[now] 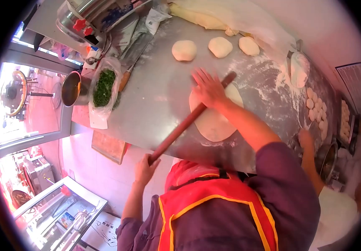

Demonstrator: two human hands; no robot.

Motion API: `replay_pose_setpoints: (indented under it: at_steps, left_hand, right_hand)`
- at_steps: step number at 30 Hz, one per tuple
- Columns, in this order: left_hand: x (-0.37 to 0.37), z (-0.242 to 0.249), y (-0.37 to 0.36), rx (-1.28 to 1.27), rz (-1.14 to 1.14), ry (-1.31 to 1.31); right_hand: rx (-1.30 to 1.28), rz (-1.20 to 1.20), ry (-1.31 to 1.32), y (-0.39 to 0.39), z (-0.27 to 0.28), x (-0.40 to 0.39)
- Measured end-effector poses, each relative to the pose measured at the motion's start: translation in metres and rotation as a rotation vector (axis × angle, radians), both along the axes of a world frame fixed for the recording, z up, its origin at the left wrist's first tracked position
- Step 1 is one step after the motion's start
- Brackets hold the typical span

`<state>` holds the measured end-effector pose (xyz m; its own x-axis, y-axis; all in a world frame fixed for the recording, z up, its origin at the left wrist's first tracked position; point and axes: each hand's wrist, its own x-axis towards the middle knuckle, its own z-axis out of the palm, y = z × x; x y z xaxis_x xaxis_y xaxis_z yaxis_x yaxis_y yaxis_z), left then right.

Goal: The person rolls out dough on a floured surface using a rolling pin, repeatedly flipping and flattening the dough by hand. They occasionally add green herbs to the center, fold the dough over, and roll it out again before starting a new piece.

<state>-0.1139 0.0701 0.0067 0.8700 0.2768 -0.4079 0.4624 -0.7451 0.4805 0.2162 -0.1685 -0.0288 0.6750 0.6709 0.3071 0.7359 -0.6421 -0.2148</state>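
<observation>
A long brown rolling pin [176, 130] lies slantwise across a flattened oval sheet of dough [214, 125] on the metal worktop. My left hand [147, 169] is closed round the pin's near end, out past the table's front edge. Flat over the pin's upper part rests my right hand [209, 90], fingers stretched out and pointing away from me. It hides part of the pin and the dough's upper left edge. Beyond it sit three thick dough rounds, among them a left one [184, 50], a middle one [220, 47] and a right one [249, 46].
Chopped greens [104, 88] fill a plastic-lined container at the left, beside a metal pot [72, 88] and a wooden-handled knife [126, 79]. Flour [272, 75] dusts the right side. Several small dough pieces [316, 106] lie near a co-worker's arm [308, 154].
</observation>
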Motion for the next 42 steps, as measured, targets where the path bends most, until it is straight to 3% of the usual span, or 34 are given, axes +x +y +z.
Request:
replay_pose_setpoints:
  at_steps: [2, 5, 7, 11, 16, 20, 23, 26, 27, 28, 30, 32, 34, 35, 36, 37, 38, 42]
  left_hand:
    - [0.018, 0.012, 0.011, 0.010, 0.075, 0.025]
    - [0.024, 0.013, 0.010, 0.005, 0.034, 0.024]
    - [0.006, 0.004, -0.006, -0.026, -0.044, 0.164]
    - [-0.018, 0.000, -0.049, -0.153, -0.179, 0.282]
    - [-0.017, -0.012, -0.050, -0.136, -0.176, 0.292]
    - [-0.019, -0.014, -0.062, -0.158, -0.248, 0.299]
    - [-0.015, -0.022, -0.066, -0.056, -0.276, 0.214]
    - [0.031, 0.004, -0.035, 0.187, -0.376, 0.062]
    - [0.050, -0.015, -0.009, 0.171, -0.524, -0.340]
    - [0.082, 0.012, -0.005, 0.226, -0.638, -0.161]
    - [0.138, 0.025, -0.003, 0.287, -0.798, -0.338]
    - [0.184, 0.030, -0.026, 0.321, -0.880, -0.678]
    - [0.214, 0.030, -0.058, 0.102, -0.931, -0.810]
    - [0.222, 0.017, -0.080, 0.119, -0.951, -0.796]
    - [0.228, -0.006, -0.103, 0.134, -0.973, -0.780]
    - [0.234, -0.027, -0.130, 0.126, -1.014, -0.432]
    - [0.236, -0.053, -0.151, 0.126, -0.967, -0.556]
    - [0.310, -0.041, -0.256, 0.173, -0.990, -0.624]
  right_hand:
    - [0.118, 0.015, -0.050, 0.048, 0.003, 0.035]
    - [0.069, 0.219, -0.118, 0.042, -0.008, 0.041]
    - [0.037, 0.107, 0.110, -0.024, 0.004, -0.010]
    - [0.008, 0.010, 0.240, -0.167, 0.014, -0.111]
    - [0.199, 0.084, -0.032, -0.082, 0.004, -0.066]
    - [-0.041, -0.047, 0.044, -0.127, -0.001, -0.107]
    - [0.022, -0.071, 0.171, -0.183, 0.012, -0.148]
    - [0.001, -0.169, 0.230, -0.211, 0.031, -0.169]
    - [-0.002, -0.217, 0.240, -0.224, 0.022, -0.177]
    - [-0.003, -0.267, 0.252, -0.232, 0.018, -0.188]
    - [0.030, -0.323, 0.172, -0.234, 0.019, -0.234]
    - [0.119, -0.440, 0.289, -0.233, 0.009, -0.289]
    - [0.184, -0.569, 0.464, -0.214, 0.032, -0.321]
    - [0.278, -0.600, 0.616, -0.204, 0.046, -0.327]
    - [0.248, -0.642, 0.560, -0.198, 0.043, -0.338]
    - [0.218, -0.683, 0.502, -0.195, 0.037, -0.348]
    - [0.201, -0.731, 0.465, -0.196, 0.031, -0.358]
    - [0.166, -0.898, 0.416, -0.213, 0.022, -0.375]
